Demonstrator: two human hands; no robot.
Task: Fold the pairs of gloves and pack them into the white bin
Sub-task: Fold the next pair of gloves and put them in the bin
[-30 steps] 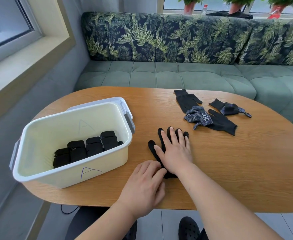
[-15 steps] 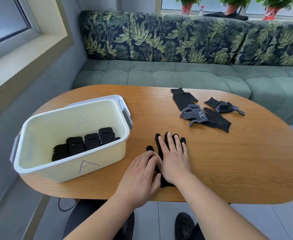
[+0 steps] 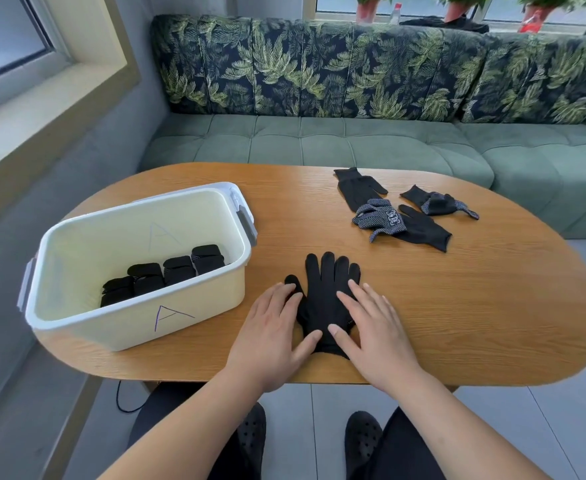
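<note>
Head view: both hands (image 3: 270, 336) (image 3: 371, 332) flat on black glove (image 3: 322, 299).

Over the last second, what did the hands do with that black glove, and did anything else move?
The right hand slid from atop the black glove to its right edge; the left hand moved up its left edge. Both lie flat, gripping nothing; the glove is now mostly uncovered. The white bin, folded gloves and loose gloves stayed put.

Soft, even daylight from the left window (image 3: 4, 32) — faint shadows, sharp centre, wide-angle bending at the edges
</note>
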